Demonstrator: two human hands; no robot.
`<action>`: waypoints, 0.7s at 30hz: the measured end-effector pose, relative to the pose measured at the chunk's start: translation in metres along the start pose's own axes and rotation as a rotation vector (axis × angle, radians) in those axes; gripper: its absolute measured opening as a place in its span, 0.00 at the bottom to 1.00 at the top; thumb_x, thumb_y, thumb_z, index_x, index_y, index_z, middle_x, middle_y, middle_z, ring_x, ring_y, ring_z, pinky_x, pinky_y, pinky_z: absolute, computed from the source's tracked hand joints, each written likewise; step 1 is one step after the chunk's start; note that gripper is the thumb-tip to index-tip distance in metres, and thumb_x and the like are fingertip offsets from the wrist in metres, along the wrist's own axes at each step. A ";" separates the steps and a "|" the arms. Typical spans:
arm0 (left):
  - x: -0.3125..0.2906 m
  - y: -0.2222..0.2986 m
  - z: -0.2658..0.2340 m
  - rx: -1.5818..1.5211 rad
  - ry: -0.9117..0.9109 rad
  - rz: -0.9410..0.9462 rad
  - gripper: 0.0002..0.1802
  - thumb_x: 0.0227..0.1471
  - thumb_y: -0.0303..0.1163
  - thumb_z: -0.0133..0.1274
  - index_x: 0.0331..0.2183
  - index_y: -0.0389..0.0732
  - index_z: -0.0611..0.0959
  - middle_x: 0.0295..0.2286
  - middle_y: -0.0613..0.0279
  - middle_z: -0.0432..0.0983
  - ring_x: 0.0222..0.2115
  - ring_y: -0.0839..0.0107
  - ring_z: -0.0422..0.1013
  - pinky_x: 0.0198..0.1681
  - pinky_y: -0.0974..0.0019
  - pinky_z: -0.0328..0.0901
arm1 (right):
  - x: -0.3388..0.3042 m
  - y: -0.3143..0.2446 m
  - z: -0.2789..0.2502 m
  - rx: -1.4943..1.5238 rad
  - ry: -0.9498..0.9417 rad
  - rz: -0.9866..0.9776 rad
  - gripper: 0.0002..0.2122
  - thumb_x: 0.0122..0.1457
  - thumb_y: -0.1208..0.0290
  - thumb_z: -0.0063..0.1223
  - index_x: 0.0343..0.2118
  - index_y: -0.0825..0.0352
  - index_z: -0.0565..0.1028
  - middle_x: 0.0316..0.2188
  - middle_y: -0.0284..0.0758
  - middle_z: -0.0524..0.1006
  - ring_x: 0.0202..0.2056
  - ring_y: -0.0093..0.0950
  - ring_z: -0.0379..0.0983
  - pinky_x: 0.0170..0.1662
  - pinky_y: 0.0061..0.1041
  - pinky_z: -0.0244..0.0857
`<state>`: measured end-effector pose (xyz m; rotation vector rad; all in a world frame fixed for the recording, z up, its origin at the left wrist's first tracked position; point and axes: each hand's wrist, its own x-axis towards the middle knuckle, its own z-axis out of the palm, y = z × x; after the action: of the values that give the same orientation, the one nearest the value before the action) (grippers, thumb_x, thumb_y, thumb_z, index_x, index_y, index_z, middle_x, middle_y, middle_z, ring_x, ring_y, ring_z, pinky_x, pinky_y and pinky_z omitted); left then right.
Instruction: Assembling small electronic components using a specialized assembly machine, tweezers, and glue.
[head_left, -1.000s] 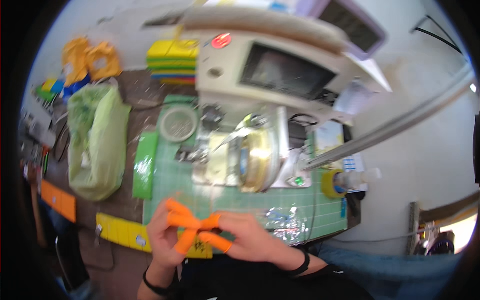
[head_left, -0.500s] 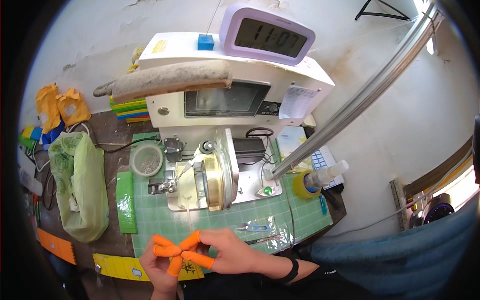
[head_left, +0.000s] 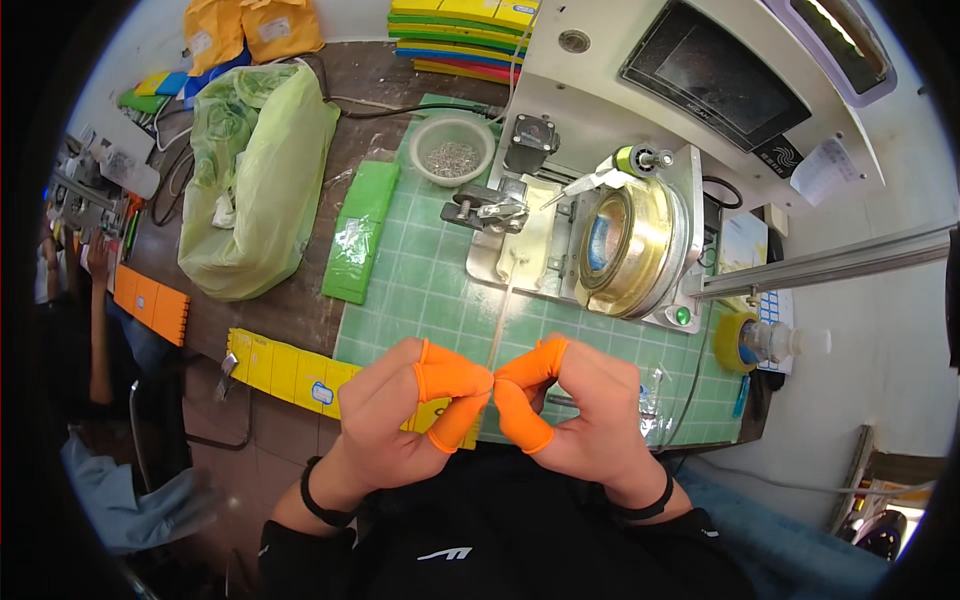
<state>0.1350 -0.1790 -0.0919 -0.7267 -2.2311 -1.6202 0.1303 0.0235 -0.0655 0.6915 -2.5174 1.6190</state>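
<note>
My left hand (head_left: 400,415) and my right hand (head_left: 590,410) meet fingertip to fingertip over the near edge of the green cutting mat (head_left: 405,300). Both wear orange finger cots on thumb and forefinger, closed in a pinch. A thin pale strand (head_left: 499,325) runs from the machine's cream-coloured pad (head_left: 528,245) down to the joined fingertips. Its end is hidden between them. Beyond, the white benchtop machine (head_left: 560,90) carries a roll of clear yellowish tape (head_left: 635,245) and a small metal clamp (head_left: 490,205).
Left of the machine sit a bowl (head_left: 452,150) of small silvery pieces, a green strip (head_left: 362,230) and a pale green plastic bag (head_left: 260,190). Yellow strips (head_left: 290,375) lie along the near edge. A metal post (head_left: 830,265) and tape roll (head_left: 737,340) stand right. Another person's arm (head_left: 98,300) shows far left.
The view has swung left and down, so the machine now sits farther right and the bag nearer. My hands stay together in a pinch, now turned more evenly toward each other.
</note>
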 end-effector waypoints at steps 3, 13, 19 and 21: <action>0.008 0.004 -0.008 0.071 -0.024 0.050 0.13 0.45 0.20 0.68 0.36 0.34 0.84 0.31 0.55 0.82 0.28 0.58 0.77 0.31 0.62 0.71 | 0.004 -0.006 0.000 -0.032 0.009 -0.023 0.07 0.53 0.79 0.66 0.31 0.71 0.77 0.24 0.34 0.76 0.22 0.23 0.75 0.24 0.21 0.69; 0.085 -0.025 -0.026 0.269 -0.146 0.195 0.06 0.57 0.19 0.55 0.38 0.33 0.80 0.40 0.51 0.79 0.40 0.62 0.75 0.46 0.64 0.70 | 0.013 0.018 0.016 0.502 0.124 0.316 0.10 0.66 0.73 0.58 0.46 0.69 0.72 0.29 0.29 0.75 0.27 0.14 0.71 0.32 0.17 0.65; 0.106 -0.048 -0.012 -0.006 -0.187 -0.011 0.06 0.62 0.21 0.52 0.41 0.31 0.79 0.47 0.52 0.77 0.47 0.66 0.74 0.58 0.62 0.67 | 0.042 0.060 0.061 0.723 0.489 0.229 0.15 0.71 0.75 0.48 0.56 0.66 0.61 0.42 0.30 0.64 0.39 0.17 0.62 0.45 0.19 0.58; 0.108 -0.053 -0.011 -0.038 -0.192 -0.046 0.07 0.62 0.22 0.53 0.42 0.31 0.79 0.47 0.53 0.78 0.48 0.66 0.75 0.57 0.62 0.67 | 0.059 0.059 0.063 0.795 0.618 0.252 0.11 0.72 0.74 0.48 0.53 0.66 0.64 0.41 0.30 0.66 0.40 0.17 0.62 0.46 0.19 0.58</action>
<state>0.0146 -0.1778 -0.0758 -0.8815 -2.3705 -1.6829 0.0646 -0.0312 -0.1260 -0.1325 -1.5402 2.4473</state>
